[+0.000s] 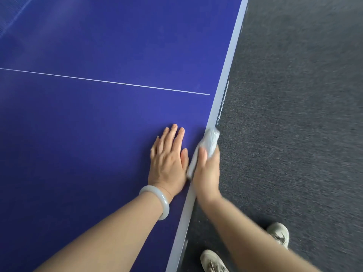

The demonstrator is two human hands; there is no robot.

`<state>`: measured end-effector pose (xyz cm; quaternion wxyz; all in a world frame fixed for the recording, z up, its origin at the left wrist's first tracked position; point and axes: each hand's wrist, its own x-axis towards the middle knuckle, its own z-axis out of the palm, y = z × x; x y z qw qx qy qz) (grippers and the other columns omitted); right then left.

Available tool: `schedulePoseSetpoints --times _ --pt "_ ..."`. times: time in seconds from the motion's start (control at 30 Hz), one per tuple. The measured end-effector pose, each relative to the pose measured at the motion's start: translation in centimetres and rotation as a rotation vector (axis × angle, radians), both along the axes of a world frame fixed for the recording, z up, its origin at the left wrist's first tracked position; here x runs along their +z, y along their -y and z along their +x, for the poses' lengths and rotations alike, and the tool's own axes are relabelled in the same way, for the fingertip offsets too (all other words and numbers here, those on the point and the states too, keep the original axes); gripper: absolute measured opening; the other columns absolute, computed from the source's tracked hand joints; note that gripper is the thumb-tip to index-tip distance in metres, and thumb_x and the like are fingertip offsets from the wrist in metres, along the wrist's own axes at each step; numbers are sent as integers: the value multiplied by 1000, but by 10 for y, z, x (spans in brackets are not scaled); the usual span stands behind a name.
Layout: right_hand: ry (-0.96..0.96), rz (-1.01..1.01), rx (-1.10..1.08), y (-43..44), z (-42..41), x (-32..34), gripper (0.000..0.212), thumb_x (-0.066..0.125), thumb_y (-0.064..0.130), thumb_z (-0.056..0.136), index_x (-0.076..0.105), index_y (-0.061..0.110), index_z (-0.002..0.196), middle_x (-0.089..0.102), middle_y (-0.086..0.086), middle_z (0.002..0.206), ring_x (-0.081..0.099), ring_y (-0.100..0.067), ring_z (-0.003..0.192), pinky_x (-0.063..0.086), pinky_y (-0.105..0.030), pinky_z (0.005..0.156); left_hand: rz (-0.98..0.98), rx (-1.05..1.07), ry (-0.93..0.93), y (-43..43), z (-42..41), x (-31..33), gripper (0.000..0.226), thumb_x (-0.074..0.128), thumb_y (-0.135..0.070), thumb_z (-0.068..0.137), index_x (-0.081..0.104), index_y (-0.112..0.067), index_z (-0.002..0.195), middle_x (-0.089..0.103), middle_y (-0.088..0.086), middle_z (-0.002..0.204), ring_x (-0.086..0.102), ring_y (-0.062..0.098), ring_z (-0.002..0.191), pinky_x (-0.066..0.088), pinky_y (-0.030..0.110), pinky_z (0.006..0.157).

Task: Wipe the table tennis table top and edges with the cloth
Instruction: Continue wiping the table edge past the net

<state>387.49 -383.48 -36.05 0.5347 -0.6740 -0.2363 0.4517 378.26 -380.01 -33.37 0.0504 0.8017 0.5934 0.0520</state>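
Two bare forearms [117, 232] [245, 228] reach up from the bottom of the frame toward the pale edge band [222, 85] of a blue table tennis counter [88, 124]. The left hand [168, 160] lies palm down on the blue surface just inside the edge band, fingers straight and slightly spread, holding nothing; one pale bangle [157, 201] circles its wrist. The right hand [206, 173] sits on the edge band itself, thumb on top and fingers curled over the outer side, gripping one grey cloth [211, 140] that lies against the band and sticks out past the fingertips, blurred. One thin white line [108, 81] crosses the blue surface and stops just short of the edge band. Outside the edge band lies dark grey carpet [294, 114], where two pale shoes [279, 234] [213, 261] stand near the right forearm.
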Motion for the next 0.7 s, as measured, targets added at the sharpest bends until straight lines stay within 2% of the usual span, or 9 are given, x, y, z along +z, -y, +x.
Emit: schedulePoseSetpoints --times 0.1,0.17,0.23,0.33,0.4,0.43,0.53,0.63,0.7 --pt "-25 -62 -18 -69 41 2 52 41 35 106 34 9 151 48 -14 146 45 -27 137 33 -42 115 2 -4 -1 0 0 -3 58 23 -34 98 28 -22 154 21 -4 163 15 16 151 19 42 122" --pt "-102 -37 -38 -78 46 1 50 39 37 107 36 11 150 50 -11 145 46 -24 136 33 -41 116 4 -4 -6 0 -1 -3 56 29 -31 99 28 -22 155 20 -4 164 15 16 151 20 43 121" --pt "-147 42 -52 -54 34 0 47 39 31 108 36 14 151 49 -6 147 45 -18 138 30 -38 119 5 -4 -13 0 0 -3 55 31 -30 99 29 -21 154 21 -3 163 16 17 151 21 44 121" --pt "-192 81 -28 17 -4 2 56 40 30 105 26 14 156 37 -1 157 31 -8 146 20 -34 124 11 6 -24 -2 1 -2 57 24 -32 97 34 -20 152 27 0 162 21 19 150 23 44 120" --pt "-174 41 13 50 -23 5 66 39 42 99 24 13 157 35 -2 158 30 -10 147 21 -37 124 10 7 -36 -2 2 -1 59 23 -33 96 36 -19 152 29 0 161 24 20 149 23 44 120" --pt "-160 19 35 48 -22 7 66 40 41 100 25 11 156 37 -6 156 32 -15 146 23 -40 122 7 8 -39 -2 2 0 59 24 -32 95 35 -19 152 29 1 161 24 20 149 23 44 120" --pt "-123 -54 7 -12 5 1 53 42 29 106 30 3 151 43 -20 148 40 -31 140 30 -45 117 -5 7 -41 -1 0 0 58 24 -31 97 31 -21 153 25 -1 162 20 19 150 22 44 120" --pt "-84 -137 -6 -92 53 6 54 41 39 106 36 3 146 48 -21 143 46 -35 133 35 -44 112 -15 -4 -67 0 0 -1 58 21 -34 98 27 -22 155 20 -4 163 16 18 151 20 43 121" --pt "-78 -139 -16 -115 65 5 58 39 45 105 37 4 146 49 -20 142 48 -34 131 37 -41 110 -18 0 -67 0 -1 0 58 20 -36 99 26 -23 155 19 -4 164 15 17 151 20 43 121"
